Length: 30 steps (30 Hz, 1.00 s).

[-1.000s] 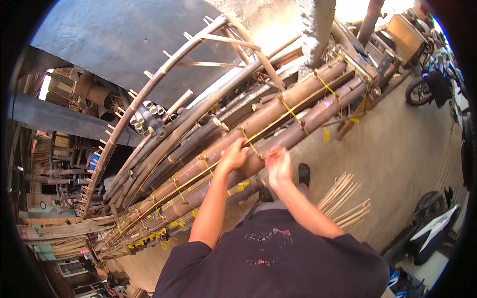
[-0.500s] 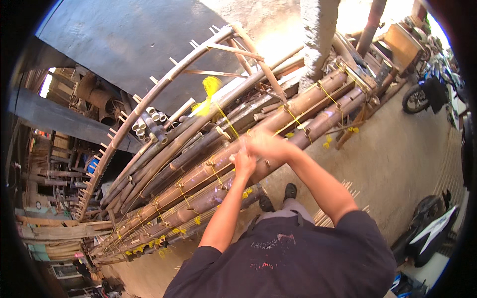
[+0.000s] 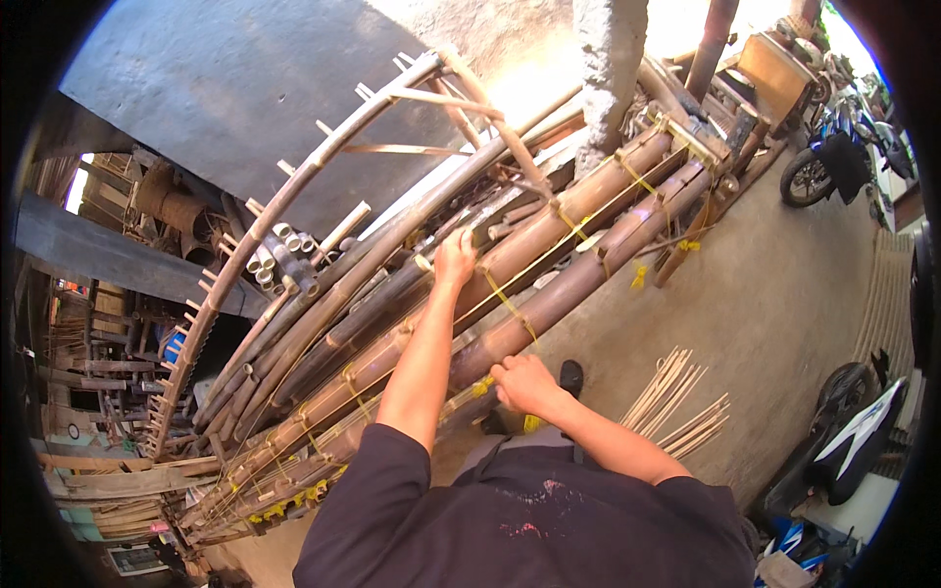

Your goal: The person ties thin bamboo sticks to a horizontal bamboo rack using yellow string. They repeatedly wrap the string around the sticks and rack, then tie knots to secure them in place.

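Thick brown bamboo poles (image 3: 578, 279) lie side by side in a long stack, tied with yellow cord (image 3: 505, 299) at several places. My left hand (image 3: 454, 260) reaches out over the upper poles with its fingers closed on a pole's top edge. My right hand (image 3: 522, 384) is lower, at the near side of the front pole, fist closed around a yellow cord end. A yellow line runs taut between the two hands across the poles.
A curved bamboo ladder frame (image 3: 294, 196) arches over the stack. Thin bamboo splints (image 3: 681, 407) lie on the concrete floor to the right. Motorbikes (image 3: 843, 147) stand at the upper right and another (image 3: 858, 436) at the lower right. A concrete pillar (image 3: 608, 69) rises behind the poles.
My hands were together on the poles half a second ago. Now the left has stretched up and away over the stack while the right has dropped toward me with the cord.
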Available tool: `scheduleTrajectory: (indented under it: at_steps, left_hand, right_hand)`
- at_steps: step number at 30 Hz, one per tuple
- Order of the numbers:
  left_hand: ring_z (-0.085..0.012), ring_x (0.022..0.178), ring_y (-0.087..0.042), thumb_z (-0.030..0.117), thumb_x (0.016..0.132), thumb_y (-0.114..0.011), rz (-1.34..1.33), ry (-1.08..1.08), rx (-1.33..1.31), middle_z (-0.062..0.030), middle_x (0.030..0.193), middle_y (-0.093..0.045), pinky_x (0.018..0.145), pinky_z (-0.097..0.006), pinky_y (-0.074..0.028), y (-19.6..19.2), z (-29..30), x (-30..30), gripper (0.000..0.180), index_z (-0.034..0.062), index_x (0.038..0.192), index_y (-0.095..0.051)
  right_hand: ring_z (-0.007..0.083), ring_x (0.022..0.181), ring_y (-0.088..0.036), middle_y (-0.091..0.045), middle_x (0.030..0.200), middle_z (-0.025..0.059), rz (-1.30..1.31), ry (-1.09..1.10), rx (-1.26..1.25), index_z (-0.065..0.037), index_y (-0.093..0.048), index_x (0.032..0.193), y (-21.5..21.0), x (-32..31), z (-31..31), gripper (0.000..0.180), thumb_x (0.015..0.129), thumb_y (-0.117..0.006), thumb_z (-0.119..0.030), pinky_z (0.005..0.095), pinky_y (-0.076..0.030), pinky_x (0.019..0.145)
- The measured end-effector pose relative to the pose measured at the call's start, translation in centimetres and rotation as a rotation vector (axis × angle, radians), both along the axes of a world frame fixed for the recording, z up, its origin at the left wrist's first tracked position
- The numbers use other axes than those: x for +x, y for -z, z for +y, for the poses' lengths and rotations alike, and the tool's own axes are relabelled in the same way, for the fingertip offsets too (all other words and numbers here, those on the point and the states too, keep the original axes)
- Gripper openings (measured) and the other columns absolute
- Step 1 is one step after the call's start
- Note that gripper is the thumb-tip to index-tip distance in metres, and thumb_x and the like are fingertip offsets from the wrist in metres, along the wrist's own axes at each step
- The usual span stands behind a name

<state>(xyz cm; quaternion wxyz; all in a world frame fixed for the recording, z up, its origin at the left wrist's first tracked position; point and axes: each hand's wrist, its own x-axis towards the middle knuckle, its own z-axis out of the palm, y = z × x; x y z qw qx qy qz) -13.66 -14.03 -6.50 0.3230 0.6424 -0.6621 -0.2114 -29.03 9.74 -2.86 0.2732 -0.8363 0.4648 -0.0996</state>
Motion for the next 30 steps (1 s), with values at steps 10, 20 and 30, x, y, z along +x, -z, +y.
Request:
scheduleTrajectory:
  at_steps: [10, 20, 30]
  left_hand:
    - [-0.0356, 0.120, -0.058, 0.026, 0.095, -0.053, -0.247, 0.295, 0.397, -0.0237, 0.126, -0.062, 0.101, -0.044, -0.045, -4.8, 19.0, 14.1, 0.043, -0.0012, 0.128, -0.054]
    - [-0.0394, 0.091, -0.066, 0.032, 0.099, -0.048, -0.007, 0.051, 0.102, -0.0183, 0.089, -0.071, 0.092, -0.058, -0.030, -2.5, 19.2, 11.1, 0.030, 0.0119, 0.105, -0.069]
    - [-0.0160, 0.075, -0.066, 0.023, 0.101, -0.050, 0.436, 0.043, 0.095, -0.0078, 0.073, -0.068, 0.081, -0.037, -0.051, -2.5, 17.5, 12.1, 0.026, 0.0032, 0.098, -0.067]
  right_hand:
    - [0.0112, 0.070, -0.052, -0.053, 0.076, 0.0002, -1.999, 0.956, 0.357, -0.010, -0.055, 0.084, -1.5, 15.9, 0.1, 0.018, 0.097, -0.049, -0.019, 0.0274, -0.044, 0.070]
    - [0.0394, 0.107, -0.064, -0.071, 0.100, 0.0207, 0.087, 0.127, -0.044, 0.000, -0.070, 0.103, 1.5, 15.7, -16.5, 0.061, 0.100, -0.041, -0.054, 0.0472, -0.048, 0.095]
    - [0.0451, 0.070, -0.061, -0.061, 0.069, 0.0240, -0.415, -0.142, 0.160, -0.003, -0.064, 0.069, 2.8, 11.2, 2.7, 0.041, 0.094, -0.052, -0.032, 0.0532, -0.047, 0.066]
